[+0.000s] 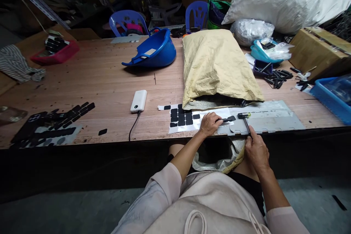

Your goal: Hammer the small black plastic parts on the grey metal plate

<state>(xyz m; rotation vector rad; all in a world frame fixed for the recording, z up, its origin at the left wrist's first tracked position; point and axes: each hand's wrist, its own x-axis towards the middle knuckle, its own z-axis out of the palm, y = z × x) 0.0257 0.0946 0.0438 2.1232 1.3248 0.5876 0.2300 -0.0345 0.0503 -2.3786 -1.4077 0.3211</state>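
My right hand is wrapped round the handle of a small hammer, whose head has one dark end and one yellow-green end. The hammer head is over a grey board at the table's front edge. Left of it, my left hand pinches a slim black piece; its exact kind is too small to make out. A dark flat patch lies at that piece's right end. Beside my left hand, white backing sheets carry several black rounded-square stickers.
A large yellow woven sack lies just behind my hands, its mouth towards me. A white power bank with a cable, a blue scoop-like basin and black strips are to the left. Right stand a blue tray and a cardboard box.
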